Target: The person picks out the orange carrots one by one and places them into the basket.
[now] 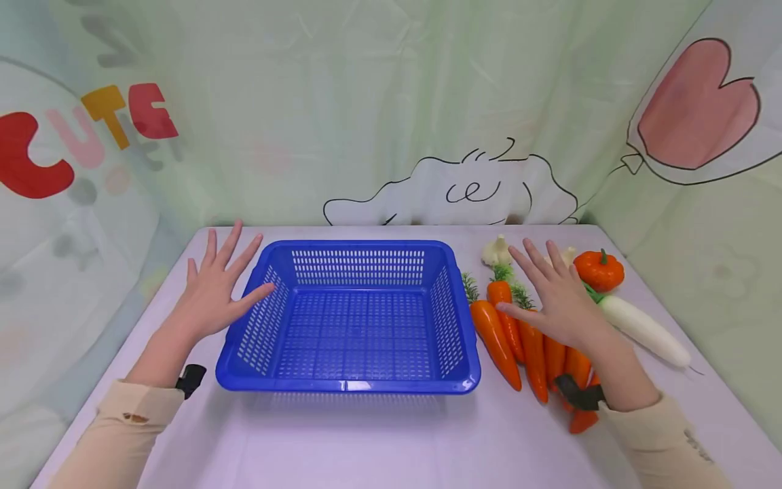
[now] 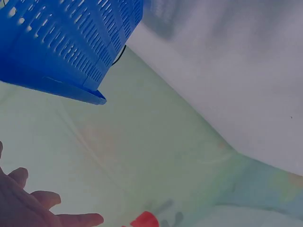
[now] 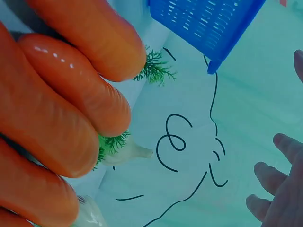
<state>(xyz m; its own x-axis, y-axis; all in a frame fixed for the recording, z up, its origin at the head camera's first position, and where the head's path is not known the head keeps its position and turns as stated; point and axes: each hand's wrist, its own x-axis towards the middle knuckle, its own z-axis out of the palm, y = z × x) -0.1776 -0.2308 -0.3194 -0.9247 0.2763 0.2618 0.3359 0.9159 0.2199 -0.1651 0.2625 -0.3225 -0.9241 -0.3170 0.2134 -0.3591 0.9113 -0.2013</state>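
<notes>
A blue plastic basket (image 1: 357, 384) with slotted walls stands in the middle of the table. My left hand (image 1: 210, 295) is spread beside its left rim, fingers straight, holding nothing; the thumb overlaps the rim in the head view, and I cannot tell whether it touches. Over the carrots on the right, my right hand (image 1: 559, 299) is also spread with straight fingers and holds nothing. Several orange carrots (image 1: 496, 343) with green tops lie side by side below it, partly hidden by the hand and forearm. In the right wrist view the carrots (image 3: 52, 104) fill the left side.
Behind the carrots sits a garlic bulb (image 1: 496, 251), and another pale bulb (image 1: 568, 255) is partly covered by my right hand. An orange pumpkin (image 1: 599, 272) and a white radish (image 1: 644, 331) lie at the right table edge. A printed curtain (image 1: 391, 102) surrounds the table (image 1: 342, 448).
</notes>
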